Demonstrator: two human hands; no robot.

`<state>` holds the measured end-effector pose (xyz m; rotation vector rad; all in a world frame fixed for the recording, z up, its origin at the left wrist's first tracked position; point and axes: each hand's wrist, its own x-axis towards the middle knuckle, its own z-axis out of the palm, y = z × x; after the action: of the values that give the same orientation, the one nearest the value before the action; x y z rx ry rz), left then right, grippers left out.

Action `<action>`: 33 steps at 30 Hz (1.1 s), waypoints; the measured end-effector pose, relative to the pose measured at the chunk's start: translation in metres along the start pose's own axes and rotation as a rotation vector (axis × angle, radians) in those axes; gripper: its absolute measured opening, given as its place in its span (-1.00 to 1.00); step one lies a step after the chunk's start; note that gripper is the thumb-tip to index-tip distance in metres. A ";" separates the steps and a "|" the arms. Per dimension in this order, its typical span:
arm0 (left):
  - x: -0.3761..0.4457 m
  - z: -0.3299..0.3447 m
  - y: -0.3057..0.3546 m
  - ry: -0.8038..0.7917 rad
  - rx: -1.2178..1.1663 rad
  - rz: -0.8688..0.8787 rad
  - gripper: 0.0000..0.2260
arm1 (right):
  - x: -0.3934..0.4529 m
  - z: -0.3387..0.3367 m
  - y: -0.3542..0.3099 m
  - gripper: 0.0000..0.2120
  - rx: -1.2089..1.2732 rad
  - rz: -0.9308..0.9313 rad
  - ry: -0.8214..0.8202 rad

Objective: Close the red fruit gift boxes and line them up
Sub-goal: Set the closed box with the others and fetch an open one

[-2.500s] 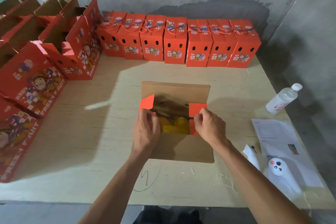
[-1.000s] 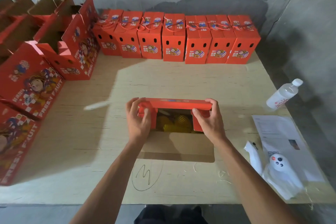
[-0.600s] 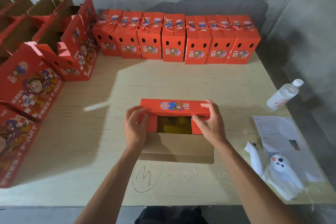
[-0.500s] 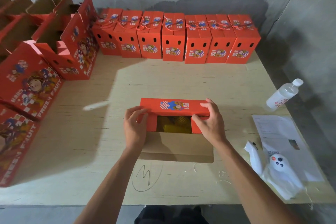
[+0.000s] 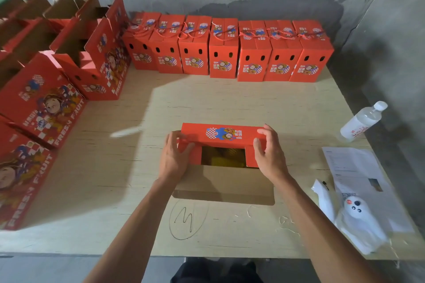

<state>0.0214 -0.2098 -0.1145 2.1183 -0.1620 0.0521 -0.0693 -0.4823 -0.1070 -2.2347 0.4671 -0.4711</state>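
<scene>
A red fruit gift box (image 5: 224,134) stands in the middle of the wooden table (image 5: 230,101). Its far lid flap is folded down over the back half of the opening. The near flap (image 5: 226,185), brown inside, lies open toward me. Yellow fruit (image 5: 224,158) shows in the gap. My left hand (image 5: 173,158) grips the box's left end, thumb on the small side flap. My right hand (image 5: 268,154) grips the right end, fingers curled over the far flap. Several closed red boxes (image 5: 224,53) stand in a row along the back wall.
Open red boxes (image 5: 96,60) with raised flaps crowd the left side, from the back corner to the near edge. A plastic bottle (image 5: 362,122), a printed sheet (image 5: 358,179) and a white ghost-shaped object (image 5: 355,209) lie at the right. A pen scribble (image 5: 186,218) marks the table in front.
The far flap, upright 2.5 s ago, has been folded down over the opening. Both hands moved from the small side flaps to the box ends. Almost nothing moved in the last half second.
</scene>
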 end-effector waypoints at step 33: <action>-0.003 0.025 0.037 -0.249 0.547 -0.205 0.03 | 0.001 0.002 0.000 -0.45 -0.028 0.307 -0.162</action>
<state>0.0125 -0.2498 -0.0965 2.6727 -0.0808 -0.3240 -0.0674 -0.4813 -0.1083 -2.1566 0.7185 -0.1229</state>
